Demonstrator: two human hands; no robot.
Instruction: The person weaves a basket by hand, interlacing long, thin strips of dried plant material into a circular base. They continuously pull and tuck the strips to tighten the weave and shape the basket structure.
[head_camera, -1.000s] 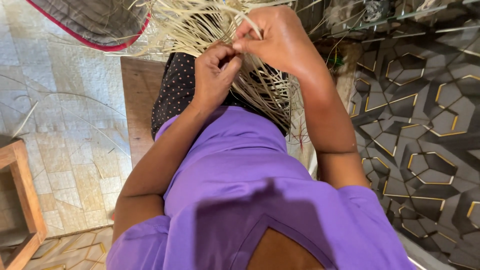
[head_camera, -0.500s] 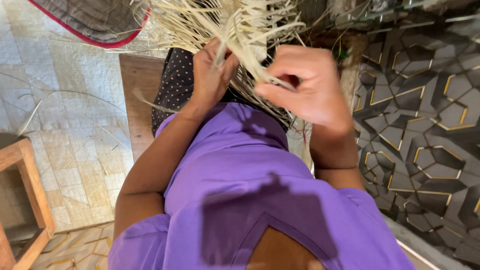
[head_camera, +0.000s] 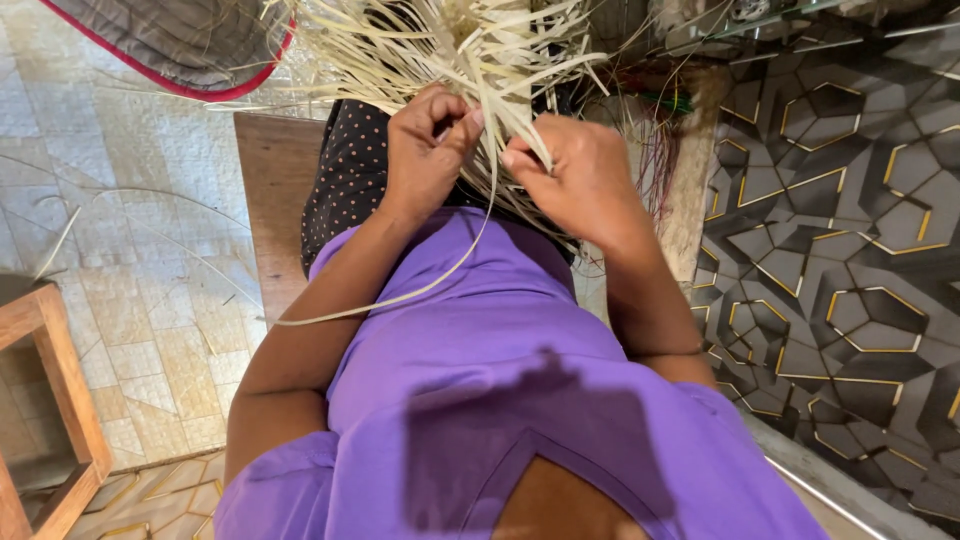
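Left hand (head_camera: 428, 150) and right hand (head_camera: 575, 180), centre top of frame, each pinch pale straw strips (head_camera: 480, 60) fanning from the bundle above the lap. One long strip (head_camera: 400, 295) trails down left over the purple shirt (head_camera: 480, 360). Risk: dry strips may split or slip if pulled hard; loose ends could tangle.
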